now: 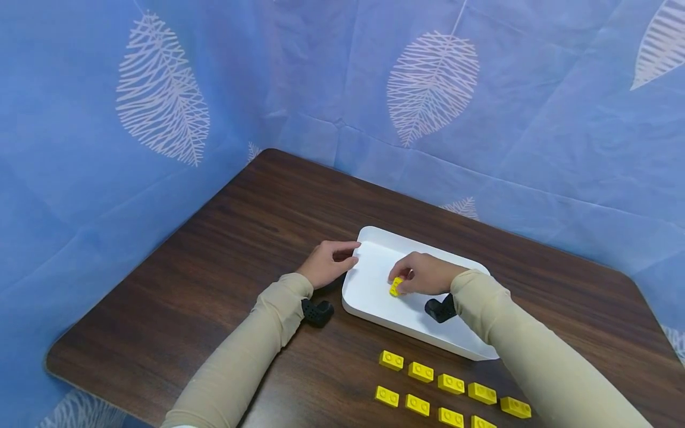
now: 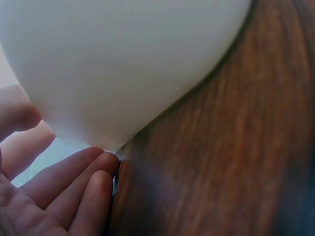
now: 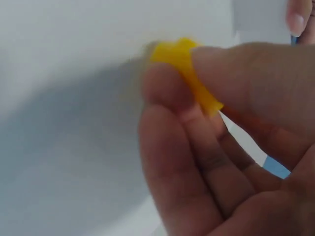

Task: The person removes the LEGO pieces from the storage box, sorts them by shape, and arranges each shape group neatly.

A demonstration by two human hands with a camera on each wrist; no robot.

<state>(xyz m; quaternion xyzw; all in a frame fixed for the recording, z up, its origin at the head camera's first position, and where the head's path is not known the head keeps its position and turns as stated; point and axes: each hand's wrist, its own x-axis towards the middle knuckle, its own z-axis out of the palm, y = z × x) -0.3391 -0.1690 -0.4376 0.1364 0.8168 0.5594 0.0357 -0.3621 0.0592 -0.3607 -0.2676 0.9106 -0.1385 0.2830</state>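
My right hand [image 1: 428, 273] pinches a yellow toy brick [image 1: 396, 286] between thumb and fingertips, low over the floor of a white tray [image 1: 369, 279]. In the right wrist view the brick [image 3: 179, 56] shows blurred, partly covered by the fingers. Whether it touches the tray floor, I cannot tell. At the tray's left end, my left hand [image 1: 326, 263] touches the rim with its fingers loosely extended. The left wrist view shows its fingertips [image 2: 101, 179] against the tray's outer wall [image 2: 123, 64].
Two rows of yellow toy bricks [image 1: 421, 372] lie on the dark wooden table [image 1: 225, 249], along the near side of the tray. Some at the lower right are cut off by the frame or near the right sleeve [image 1: 535, 345]. A blue leaf-patterned cloth [image 1: 321, 71] hangs behind the table.
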